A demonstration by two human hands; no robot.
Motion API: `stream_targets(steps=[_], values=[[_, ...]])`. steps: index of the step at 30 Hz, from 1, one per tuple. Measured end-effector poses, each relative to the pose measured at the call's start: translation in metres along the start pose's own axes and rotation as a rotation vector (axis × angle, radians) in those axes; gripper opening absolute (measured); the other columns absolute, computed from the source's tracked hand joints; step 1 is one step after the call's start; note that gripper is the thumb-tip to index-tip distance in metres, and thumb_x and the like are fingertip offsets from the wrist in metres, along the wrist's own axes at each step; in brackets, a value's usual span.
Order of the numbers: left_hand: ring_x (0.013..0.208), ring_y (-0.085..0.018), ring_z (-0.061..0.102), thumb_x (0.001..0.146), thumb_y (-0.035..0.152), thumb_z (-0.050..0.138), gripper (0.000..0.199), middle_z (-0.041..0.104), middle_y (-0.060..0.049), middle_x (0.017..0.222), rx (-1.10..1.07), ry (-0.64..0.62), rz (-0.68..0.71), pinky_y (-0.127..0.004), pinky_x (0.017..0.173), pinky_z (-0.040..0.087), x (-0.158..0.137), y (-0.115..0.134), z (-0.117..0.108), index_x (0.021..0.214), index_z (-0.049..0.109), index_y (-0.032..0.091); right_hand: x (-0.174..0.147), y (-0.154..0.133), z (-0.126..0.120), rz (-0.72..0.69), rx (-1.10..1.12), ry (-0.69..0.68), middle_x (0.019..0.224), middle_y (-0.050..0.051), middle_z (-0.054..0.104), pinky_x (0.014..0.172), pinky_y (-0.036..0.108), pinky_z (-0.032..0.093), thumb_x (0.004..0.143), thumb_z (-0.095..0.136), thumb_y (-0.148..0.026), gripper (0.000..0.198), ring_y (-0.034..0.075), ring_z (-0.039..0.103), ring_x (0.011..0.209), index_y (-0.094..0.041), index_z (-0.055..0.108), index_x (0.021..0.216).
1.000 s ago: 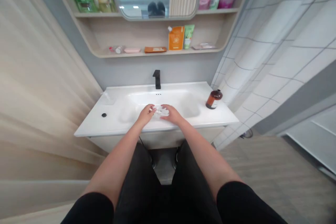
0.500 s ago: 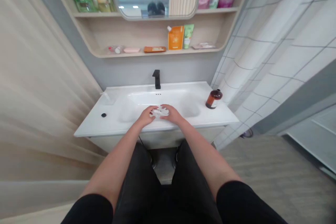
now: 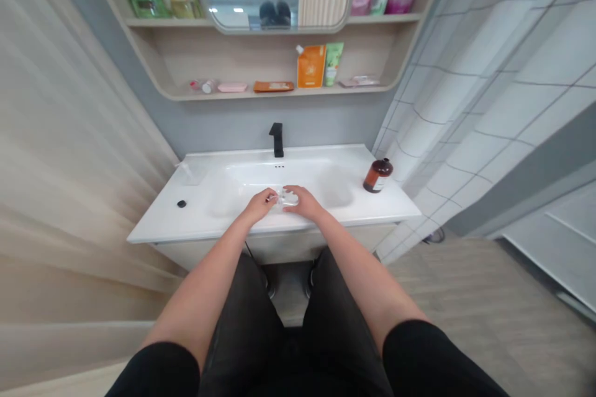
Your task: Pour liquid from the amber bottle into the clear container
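Note:
Over the front of the white sink [image 3: 233, 169] both my hands meet at a small clear plastic container [image 3: 290, 198]. My right hand [image 3: 305, 201] curls round its right side. At its left end my left hand [image 3: 262, 203] has fingers and thumb pinched together on a small part that I cannot make out, with something dark at the fingertips. The container looks like a small bottle lying sideways, but its exact kind is too small to tell. A black faucet [image 3: 277, 139] stands behind the sink.
An amber bottle [image 3: 377, 175] stands on the counter's right side. To the left lie a small black round piece [image 3: 181, 203] and a clear item [image 3: 190, 173]. Above, the shelf [image 3: 186, 97] holds an orange pouch [image 3: 311, 66], a green tube [image 3: 333, 64] and several small things.
My left fingers have closed into a pinch at the container's left end, where they were curved round it before. My right hand stays round its side. The view has shifted slightly.

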State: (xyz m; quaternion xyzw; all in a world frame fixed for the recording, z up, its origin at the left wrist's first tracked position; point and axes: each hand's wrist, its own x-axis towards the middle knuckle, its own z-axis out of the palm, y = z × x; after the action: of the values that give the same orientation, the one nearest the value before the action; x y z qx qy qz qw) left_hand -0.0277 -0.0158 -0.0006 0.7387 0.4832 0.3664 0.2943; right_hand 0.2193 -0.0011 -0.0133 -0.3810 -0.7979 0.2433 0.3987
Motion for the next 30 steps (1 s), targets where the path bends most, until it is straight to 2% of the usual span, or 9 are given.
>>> stream_targets(steps=[4,8,11,13,18,21,24,27,30], values=[[0.123,-0.028,0.071,0.087,0.032,0.076,0.032,0.077,-0.009,0.126,-0.022,0.047,0.047,-0.045,0.109,0.056,-0.001,0.001,0.000,0.118,0.070,0.024,0.000,-0.003,-0.001,0.010,0.010,-0.012,0.135,0.011,0.077,0.117,0.050,0.051,0.072,0.103,-0.033,0.083,0.032,0.071,0.126,-0.028,0.069,0.148],[0.115,-0.028,0.073,0.094,0.035,0.071,0.016,0.079,-0.008,0.115,0.023,0.028,0.003,-0.046,0.108,0.057,-0.001,0.004,-0.001,0.107,0.074,0.025,0.000,-0.004,-0.001,0.012,0.009,-0.014,0.133,0.011,0.077,0.117,0.051,0.051,0.071,0.103,-0.032,0.081,0.032,0.071,0.125,-0.029,0.071,0.146],[0.119,-0.029,0.073,0.090,0.033,0.076,0.023,0.080,-0.009,0.121,0.024,0.052,0.027,-0.047,0.110,0.057,-0.001,0.005,-0.001,0.111,0.076,0.024,0.000,-0.003,-0.002,0.023,0.045,-0.015,0.136,0.011,0.076,0.113,0.049,0.054,0.072,0.102,-0.035,0.081,0.032,0.071,0.126,-0.029,0.070,0.147],[0.115,-0.029,0.074,0.094,0.035,0.073,0.020,0.081,-0.009,0.118,0.026,0.046,0.010,-0.048,0.108,0.058,-0.001,0.005,-0.001,0.109,0.078,0.024,0.000,-0.002,-0.002,0.034,0.059,-0.014,0.136,0.012,0.076,0.110,0.048,0.056,0.073,0.102,-0.036,0.081,0.032,0.071,0.124,-0.029,0.070,0.147],[0.116,-0.030,0.074,0.094,0.036,0.074,0.020,0.081,-0.010,0.117,0.070,0.057,0.044,-0.048,0.113,0.056,-0.004,0.003,0.000,0.107,0.080,0.023,0.000,0.000,-0.002,0.020,0.077,-0.027,0.135,0.011,0.076,0.114,0.050,0.054,0.069,0.103,-0.033,0.079,0.032,0.071,0.126,-0.028,0.073,0.142],[0.124,-0.030,0.072,0.093,0.036,0.076,0.031,0.079,-0.011,0.128,0.026,0.087,0.056,-0.049,0.115,0.055,-0.005,0.004,-0.001,0.120,0.077,0.023,0.000,0.001,-0.003,0.101,0.171,-0.019,0.139,0.012,0.074,0.103,0.046,0.061,0.073,0.100,-0.038,0.081,0.030,0.072,0.121,-0.027,0.069,0.147],[0.134,-0.030,0.068,0.082,0.036,0.087,0.060,0.070,-0.013,0.148,-0.092,0.059,0.045,-0.048,0.113,0.056,-0.005,0.009,-0.001,0.138,0.068,0.024,0.000,0.001,-0.004,0.167,0.284,-0.010,0.142,0.013,0.072,0.097,0.043,0.064,0.078,0.096,-0.042,0.080,0.026,0.074,0.112,-0.027,0.065,0.150],[0.126,-0.029,0.072,0.075,0.037,0.093,0.063,0.075,-0.012,0.136,-0.172,0.007,0.023,-0.047,0.111,0.058,-0.006,0.015,0.002,0.132,0.068,0.024,0.001,-0.001,-0.002,0.164,0.345,-0.051,0.144,0.014,0.071,0.104,0.044,0.063,0.081,0.093,-0.044,0.078,0.025,0.075,0.115,-0.026,0.064,0.152],[0.111,-0.027,0.075,0.072,0.038,0.094,0.057,0.079,-0.009,0.118,-0.201,0.063,-0.002,-0.045,0.105,0.060,-0.006,0.021,0.001,0.121,0.068,0.023,0.000,-0.005,-0.001,0.168,0.342,-0.101,0.155,0.015,0.066,0.110,0.046,0.060,0.082,0.093,-0.044,0.087,0.028,0.073,0.126,-0.029,0.058,0.160]])
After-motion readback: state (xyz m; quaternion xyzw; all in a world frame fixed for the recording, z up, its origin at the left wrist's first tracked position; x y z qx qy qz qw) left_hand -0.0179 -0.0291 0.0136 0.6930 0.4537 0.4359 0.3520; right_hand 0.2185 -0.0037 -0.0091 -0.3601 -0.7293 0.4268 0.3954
